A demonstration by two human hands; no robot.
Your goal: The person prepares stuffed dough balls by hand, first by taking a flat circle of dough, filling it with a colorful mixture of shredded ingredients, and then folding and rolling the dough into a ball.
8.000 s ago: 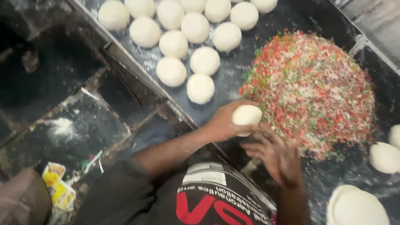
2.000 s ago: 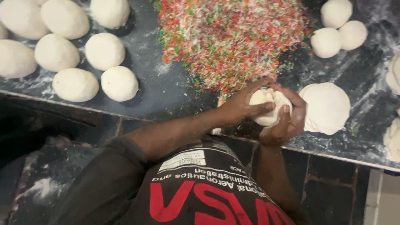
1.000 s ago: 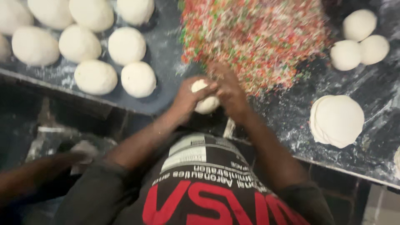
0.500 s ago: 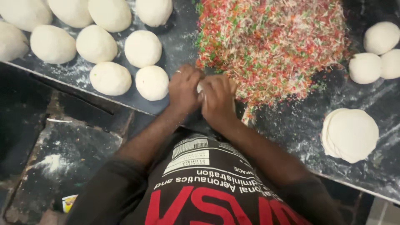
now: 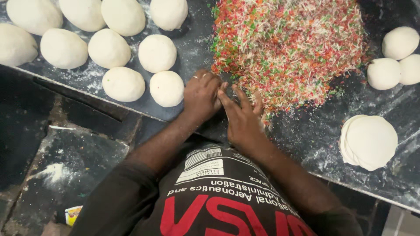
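Observation:
My left hand (image 5: 201, 94) and my right hand (image 5: 243, 116) are pressed together at the near edge of a heap of red, green and white shreds (image 5: 288, 48). Their fingers curl inward around a small dough ball, which the hands almost fully hide. Both hands rest on the dark floured counter (image 5: 192, 43). A ring shows on my left hand. The nearest loose dough ball (image 5: 167, 88) lies just left of my left hand.
Several round dough balls (image 5: 109, 48) fill the counter's left part. Three more balls (image 5: 400, 42) sit at the right edge, with a stack of flattened dough discs (image 5: 369, 140) below them. A dark floor (image 5: 65, 148) with flour dust and a small packet (image 5: 72, 214) lies lower left.
My hands carried the dough ball from beside the flat discs leftward to the near edge of the coloured heap. They have closed tighter over it, so it no longer shows.

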